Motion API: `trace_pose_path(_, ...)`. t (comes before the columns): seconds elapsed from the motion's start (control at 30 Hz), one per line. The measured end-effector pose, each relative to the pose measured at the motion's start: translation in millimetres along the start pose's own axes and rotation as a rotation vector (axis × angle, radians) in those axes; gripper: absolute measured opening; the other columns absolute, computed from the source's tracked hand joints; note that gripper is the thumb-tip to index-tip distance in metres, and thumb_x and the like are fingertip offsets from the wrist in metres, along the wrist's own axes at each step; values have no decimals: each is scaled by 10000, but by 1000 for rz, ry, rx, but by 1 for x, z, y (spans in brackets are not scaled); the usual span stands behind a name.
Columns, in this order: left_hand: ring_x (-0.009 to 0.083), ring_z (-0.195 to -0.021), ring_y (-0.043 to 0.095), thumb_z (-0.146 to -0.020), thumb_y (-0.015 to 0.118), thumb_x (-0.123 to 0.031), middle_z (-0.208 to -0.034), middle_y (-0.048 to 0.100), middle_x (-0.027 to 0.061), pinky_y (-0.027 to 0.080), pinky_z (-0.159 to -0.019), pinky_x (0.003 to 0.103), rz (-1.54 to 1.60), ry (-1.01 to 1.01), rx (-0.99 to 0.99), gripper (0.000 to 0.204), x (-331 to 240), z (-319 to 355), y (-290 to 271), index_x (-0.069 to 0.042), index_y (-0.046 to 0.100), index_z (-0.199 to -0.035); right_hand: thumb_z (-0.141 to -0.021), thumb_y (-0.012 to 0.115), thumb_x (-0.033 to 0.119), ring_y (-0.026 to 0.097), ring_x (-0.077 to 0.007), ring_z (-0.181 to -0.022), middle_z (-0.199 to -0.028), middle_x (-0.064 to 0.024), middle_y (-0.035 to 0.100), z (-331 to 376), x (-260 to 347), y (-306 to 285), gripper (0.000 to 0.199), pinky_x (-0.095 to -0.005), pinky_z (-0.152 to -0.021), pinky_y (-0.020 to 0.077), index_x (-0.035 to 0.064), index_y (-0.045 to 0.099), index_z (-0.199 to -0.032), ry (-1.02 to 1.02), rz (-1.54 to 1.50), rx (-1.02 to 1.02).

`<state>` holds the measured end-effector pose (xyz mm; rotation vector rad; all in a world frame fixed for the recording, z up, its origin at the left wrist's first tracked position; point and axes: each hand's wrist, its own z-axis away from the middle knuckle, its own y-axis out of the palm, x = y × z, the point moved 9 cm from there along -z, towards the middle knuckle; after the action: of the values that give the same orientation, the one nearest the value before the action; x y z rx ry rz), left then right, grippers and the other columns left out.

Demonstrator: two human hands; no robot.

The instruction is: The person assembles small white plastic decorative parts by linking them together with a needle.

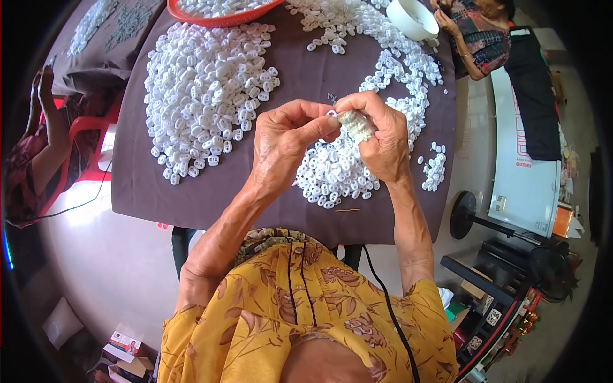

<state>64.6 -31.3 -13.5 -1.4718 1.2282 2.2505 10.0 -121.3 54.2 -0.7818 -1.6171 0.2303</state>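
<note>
My left hand (285,139) pinches a small white oval plastic piece (332,113) between thumb and fingertips. Against the same piece press the fingertips of my right hand (383,134), whose fingers are curled in. A crumpled cream-coloured wrap (357,126) covers the thumb side of the right hand. Just beyond the meeting fingertips shows a tiny dark grey piece (332,97); I cannot tell whether it is held. Below both hands lies a heap of white two-holed plastic pieces (335,172) on the dark tablecloth (211,203).
A larger heap of white pieces (198,96) lies at left, under a red basket (220,16). More pieces surround a white bowl (412,19). Near the front edge lies a thin yellowish stick (348,210). People sit at left (38,147) and far right (479,38).
</note>
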Motion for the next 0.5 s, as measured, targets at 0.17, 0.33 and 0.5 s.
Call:
trace_pose_path(0.17, 141, -673, 586, -770, 629, -36, -747, 618, 77, 477, -660, 267, 56, -10, 45, 102, 2, -4, -2, 26, 607, -848, -705, 421, -78, 600, -141, -774, -836, -82, 607, 0, -3, -1, 251, -240, -721, 468, -8, 550, -908, 4, -163, 4)
trace_pose_path(0.33, 143, -672, 584, -776, 626, -45, -753, 617, 80, 478, -662, 272, 61, 4, 53, 105, -2, -3, -3, 24, 608, -853, -747, 439, -48, 604, -150, -813, -877, -91, 614, -1, -1, -2, 226, -254, -763, 464, -16, 554, -940, 8, -159, 6)
trace_pose_path(0.5, 139, -679, 587, -784, 622, -60, -743, 618, 77, 479, -672, 272, 35, -30, 88, 110, 1, -2, -2, 20, 611, -858, -691, 476, -34, 621, -175, -791, -861, -89, 623, -2, 3, -4, 266, -263, -736, 472, 8, 562, -940, -83, -25, 73)
